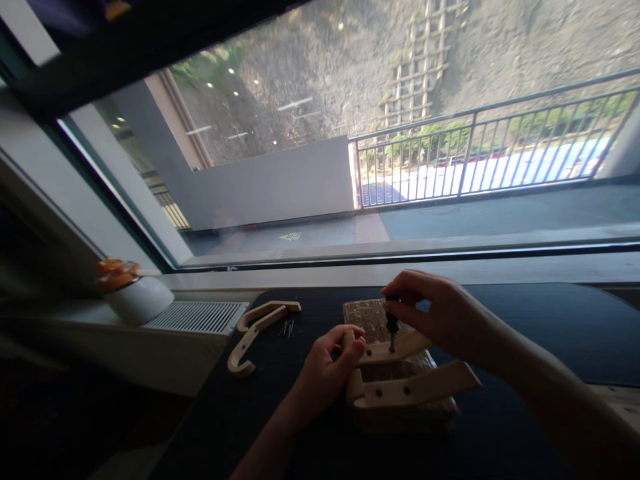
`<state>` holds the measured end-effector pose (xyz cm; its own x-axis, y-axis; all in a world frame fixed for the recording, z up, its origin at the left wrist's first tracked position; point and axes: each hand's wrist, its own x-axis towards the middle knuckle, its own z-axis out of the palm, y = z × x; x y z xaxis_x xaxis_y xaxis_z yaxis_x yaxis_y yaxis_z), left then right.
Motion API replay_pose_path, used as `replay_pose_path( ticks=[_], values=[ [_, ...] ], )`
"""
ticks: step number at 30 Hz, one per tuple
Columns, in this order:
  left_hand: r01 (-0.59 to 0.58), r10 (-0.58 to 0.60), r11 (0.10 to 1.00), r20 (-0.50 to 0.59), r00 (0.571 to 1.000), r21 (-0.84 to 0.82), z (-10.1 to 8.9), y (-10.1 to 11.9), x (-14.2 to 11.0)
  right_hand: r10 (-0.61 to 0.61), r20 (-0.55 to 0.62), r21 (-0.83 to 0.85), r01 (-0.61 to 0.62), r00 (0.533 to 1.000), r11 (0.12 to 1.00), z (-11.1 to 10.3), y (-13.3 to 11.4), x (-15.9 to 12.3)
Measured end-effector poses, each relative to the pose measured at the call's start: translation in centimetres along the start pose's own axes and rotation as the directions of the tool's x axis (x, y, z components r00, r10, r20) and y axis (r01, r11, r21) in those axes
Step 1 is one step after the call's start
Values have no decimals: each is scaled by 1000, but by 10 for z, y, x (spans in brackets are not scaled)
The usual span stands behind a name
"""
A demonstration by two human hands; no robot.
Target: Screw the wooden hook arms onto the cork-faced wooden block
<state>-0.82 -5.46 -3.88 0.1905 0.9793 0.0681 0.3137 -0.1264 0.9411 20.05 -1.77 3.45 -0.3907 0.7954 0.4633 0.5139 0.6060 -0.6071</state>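
Observation:
My right hand (430, 303) is closed round the dark handle of a small screwdriver (393, 327). The screwdriver stands upright, its tip at a hole in a pale wooden hook (377, 353). With thumb and fingers my left hand (333, 357) grips the curled end of that same hook. It lies across a rough, brown block (365, 313). A second wooden hook (417, 392), with two dark holes or screw heads, lies on the block nearer to me.
Two more wooden hooks (245, 347) lie on the dark table (210, 427) to the left, beside several small screws (287, 328). A white pot with an orange top (137, 299) stands on the sill by a vent grille (195, 316). A large window (280, 167) rises behind the table.

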Motion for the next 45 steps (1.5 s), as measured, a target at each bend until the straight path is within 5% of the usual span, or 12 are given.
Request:
replay_pose_path(
  ticks=[11, 24, 36, 45],
  values=[
    [-11, 11, 1000, -7, 1000, 12, -1, 1, 1, 9, 161, 48, -17, 987, 999, -14, -10, -5],
    [10, -10, 1000, 1, 1000, -7, 0, 2, 0, 42, -1, -74, -42, 999, 996, -5, 2, 0],
    [-5, 5, 1000, 3, 1000, -8, -1, 3, -1, 79, 188, 72, -94, 979, 993, -23, -10, -6],
    [7, -7, 1000, 3, 1000, -4, -1, 1, 1, 51, 140, 85, -63, 989, 994, -16, -3, 1]
  ],
)
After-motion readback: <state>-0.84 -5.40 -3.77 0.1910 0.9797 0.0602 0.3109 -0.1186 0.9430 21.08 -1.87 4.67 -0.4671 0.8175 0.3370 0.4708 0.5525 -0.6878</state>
